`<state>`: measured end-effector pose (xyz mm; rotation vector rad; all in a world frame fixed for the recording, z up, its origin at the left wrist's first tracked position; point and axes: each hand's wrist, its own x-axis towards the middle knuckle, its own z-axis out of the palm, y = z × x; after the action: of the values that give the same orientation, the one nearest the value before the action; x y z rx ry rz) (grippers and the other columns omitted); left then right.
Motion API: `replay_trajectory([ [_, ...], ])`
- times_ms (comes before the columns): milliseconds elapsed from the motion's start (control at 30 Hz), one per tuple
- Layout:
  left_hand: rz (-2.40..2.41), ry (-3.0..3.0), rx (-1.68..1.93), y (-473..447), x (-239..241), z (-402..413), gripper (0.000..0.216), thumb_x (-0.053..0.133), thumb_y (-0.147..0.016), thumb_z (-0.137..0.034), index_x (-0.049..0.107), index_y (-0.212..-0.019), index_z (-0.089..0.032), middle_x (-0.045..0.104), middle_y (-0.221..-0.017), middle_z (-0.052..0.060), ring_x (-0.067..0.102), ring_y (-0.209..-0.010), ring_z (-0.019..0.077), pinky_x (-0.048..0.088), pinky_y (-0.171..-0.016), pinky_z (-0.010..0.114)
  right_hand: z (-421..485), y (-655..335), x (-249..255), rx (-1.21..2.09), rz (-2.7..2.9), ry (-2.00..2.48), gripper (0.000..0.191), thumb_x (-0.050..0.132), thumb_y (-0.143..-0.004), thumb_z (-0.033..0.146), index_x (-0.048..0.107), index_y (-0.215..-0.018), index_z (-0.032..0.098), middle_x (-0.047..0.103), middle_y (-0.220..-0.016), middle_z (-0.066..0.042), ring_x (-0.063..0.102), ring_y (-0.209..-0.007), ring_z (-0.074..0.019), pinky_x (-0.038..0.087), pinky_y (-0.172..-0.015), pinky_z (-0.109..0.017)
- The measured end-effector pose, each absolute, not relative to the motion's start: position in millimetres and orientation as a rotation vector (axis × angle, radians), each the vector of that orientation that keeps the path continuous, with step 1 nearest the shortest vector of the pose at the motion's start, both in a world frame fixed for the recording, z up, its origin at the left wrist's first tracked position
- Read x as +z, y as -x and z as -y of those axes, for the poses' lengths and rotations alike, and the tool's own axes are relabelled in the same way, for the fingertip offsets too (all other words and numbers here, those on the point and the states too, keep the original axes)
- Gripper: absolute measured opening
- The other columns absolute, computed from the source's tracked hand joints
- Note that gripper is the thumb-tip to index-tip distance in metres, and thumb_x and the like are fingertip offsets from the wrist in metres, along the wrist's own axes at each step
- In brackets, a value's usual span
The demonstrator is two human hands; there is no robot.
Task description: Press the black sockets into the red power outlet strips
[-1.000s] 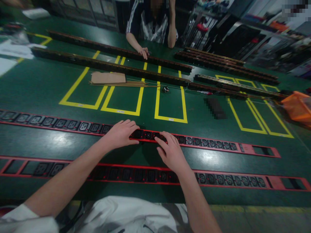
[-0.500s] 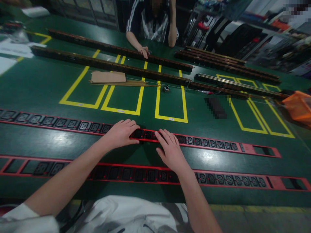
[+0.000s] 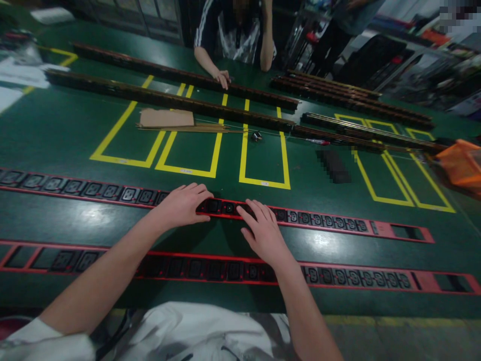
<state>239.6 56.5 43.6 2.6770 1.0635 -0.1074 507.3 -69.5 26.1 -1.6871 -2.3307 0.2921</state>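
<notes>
Two long red strips studded with black sockets lie across the green table in front of me. My left hand [image 3: 184, 204] rests flat on the far red strip [image 3: 319, 220], fingers stretched over its sockets. My right hand [image 3: 263, 230] lies just to the right on the same strip, fingers spread, fingertips pressing the sockets near the middle. Neither hand holds anything. My right forearm crosses over the near red strip [image 3: 356, 279], which has empty cut-outs at both ends.
Yellow tape rectangles [image 3: 263, 150] mark the table's middle. A cardboard piece [image 3: 167, 118] lies beyond them. Several dark long strips [image 3: 169, 103] run across the far side, where another person's hand [image 3: 222, 78] rests. An orange bin [image 3: 458, 163] stands at right.
Both hands stay on the far red strip; my right hand's fingers have shifted slightly left along the sockets. The view has tipped a little.
</notes>
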Motion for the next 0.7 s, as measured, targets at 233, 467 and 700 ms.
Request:
replay_trajectory([
  [233, -1.146, -2.630, -0.199, -212, 45, -67, 0.040, 0.075, -0.082, -0.041, 0.066, -0.115, -0.021, 0.066, -0.111, 0.007, 0.063, -0.105, 0.0273, 0.046, -0.085, 0.038, 69, -507, 26, 0.272, 2.316, 1.665, 0.056, 0.055, -0.098, 0.016, 0.051, -0.153, 0.025, 0.047, -0.160, -0.013, 0.040, -0.151, -0.0314, 0.039, -0.121, -0.058],
  [467, -1.119, -2.787, -0.162, -240, 47, -53, 0.047, 0.071, -0.088, -0.050, 0.064, -0.122, -0.018, 0.066, -0.120, 0.009, 0.062, -0.112, 0.0280, 0.045, -0.089, 0.039, 68, -515, 19, 0.061, 2.209, 1.694, 0.039, 0.048, -0.102, 0.017, 0.065, -0.137, 0.020, 0.060, -0.148, -0.016, 0.053, -0.141, -0.0319, 0.041, -0.117, -0.061],
  [700, -1.095, -2.749, -0.077, -248, 41, -54, 0.048, 0.074, -0.087, -0.050, 0.063, -0.123, -0.019, 0.066, -0.120, 0.008, 0.062, -0.111, 0.0269, 0.045, -0.089, 0.038, 68, -513, 21, 0.092, 2.110, 1.702, 0.037, 0.048, -0.101, 0.018, 0.068, -0.132, 0.018, 0.065, -0.144, -0.013, 0.057, -0.139, -0.0293, 0.043, -0.118, -0.058],
])
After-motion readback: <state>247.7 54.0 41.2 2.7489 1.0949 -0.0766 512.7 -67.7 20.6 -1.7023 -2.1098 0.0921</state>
